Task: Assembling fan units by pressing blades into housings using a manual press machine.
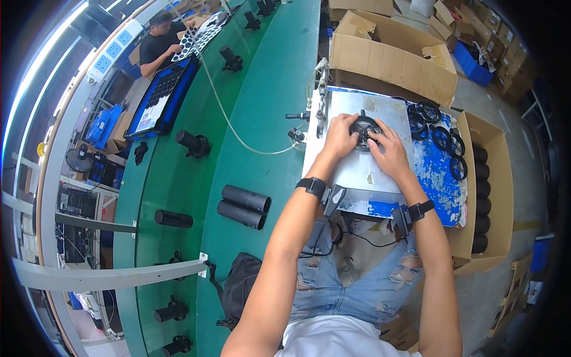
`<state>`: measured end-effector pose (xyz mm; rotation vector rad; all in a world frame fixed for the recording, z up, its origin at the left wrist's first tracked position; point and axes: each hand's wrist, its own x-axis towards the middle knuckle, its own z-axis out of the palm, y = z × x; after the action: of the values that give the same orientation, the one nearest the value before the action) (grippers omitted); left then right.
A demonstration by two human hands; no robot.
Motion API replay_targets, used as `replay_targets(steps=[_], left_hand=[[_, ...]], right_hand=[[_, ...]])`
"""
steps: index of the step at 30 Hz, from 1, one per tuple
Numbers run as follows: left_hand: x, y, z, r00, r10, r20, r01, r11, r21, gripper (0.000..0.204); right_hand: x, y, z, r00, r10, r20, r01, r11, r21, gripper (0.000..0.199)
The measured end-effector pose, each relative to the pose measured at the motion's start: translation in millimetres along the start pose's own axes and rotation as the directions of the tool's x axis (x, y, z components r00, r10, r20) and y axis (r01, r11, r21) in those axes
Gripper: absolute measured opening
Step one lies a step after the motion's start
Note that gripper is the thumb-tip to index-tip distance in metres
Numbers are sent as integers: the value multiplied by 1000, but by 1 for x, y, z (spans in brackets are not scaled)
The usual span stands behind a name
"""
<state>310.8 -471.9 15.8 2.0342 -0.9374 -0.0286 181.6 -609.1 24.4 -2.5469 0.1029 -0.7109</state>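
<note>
Both my hands are on a black round plastic part with inner spokes, which rests on a silver metal plate. My left hand curls round its left side, the thumb pressing near the middle. On the right side, my right hand grips the rim, with its thumb and fingertips on the part. What lies under the part is hidden. Several similar black rings lie just right of the plate, on a worn blue-and-white board.
Left of the plate stands a metal clamp fixture with an air hose. Two black cylinders lie on the green bench. A carton at right holds black cylinders; another carton stands behind. A person works far left.
</note>
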Motion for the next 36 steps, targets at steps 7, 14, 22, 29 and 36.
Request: replay_targets(steps=[7,14,22,29,36], left_hand=[[-73,16,-8,957,291,-1,-287,944,164,57],[-74,-3,-90,987,131,-99,-137,989,-58,24],[10,-138,-121,913,-294,-283,379,869,318,34],[69,-153,-71,567,-815,122,798,507,-326,42],[58,-171,-88,686,-692,-226,642,721,-260,36]], right_hand=[[0,4,4,999,-5,-41,4,1000,-11,58],[8,-1,-2,996,75,52,-72,996,-59,93],[8,-2,2,999,40,16,-40,999,5,88],[3,3,-3,997,76,15,-75,996,-43,85],[14,-8,3,1000,25,-2,-25,999,-22,86]])
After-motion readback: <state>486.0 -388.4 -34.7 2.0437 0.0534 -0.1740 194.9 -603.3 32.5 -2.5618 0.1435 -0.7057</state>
